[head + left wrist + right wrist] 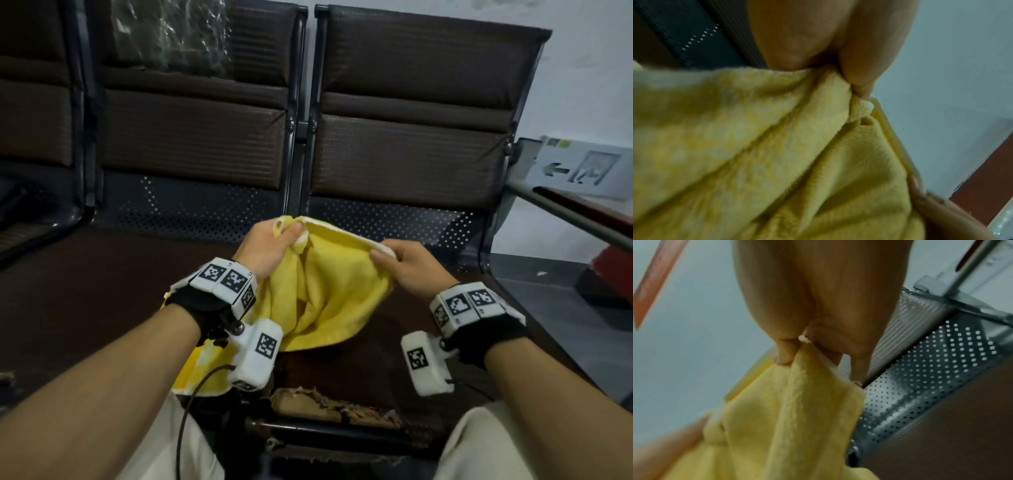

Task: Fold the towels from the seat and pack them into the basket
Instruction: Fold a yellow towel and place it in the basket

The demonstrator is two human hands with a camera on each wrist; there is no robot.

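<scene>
A yellow towel [329, 294] with a white hem hangs between both hands above the brown seat [102, 291]. My left hand [274, 240] grips its upper left corner, by a small hanging loop. My right hand [397, 257] pinches the hem further right, so the top edge stretches between them. The rest of the cloth sags in loose folds. In the left wrist view the towel [777, 154] bunches under the thumb. The right wrist view shows the towel [793, 418] pinched between thumb and fingers. A second patterned yellow towel [202, 366] lies below my left wrist. No basket is in view.
Dark brown padded chairs [411, 120] in a row stand ahead, with perforated metal at the seat backs. A plastic-wrapped item [171, 34] leans on the middle chair. A metal armrest [565, 212] runs at the right. Torn seat padding [329, 404] shows at the front edge.
</scene>
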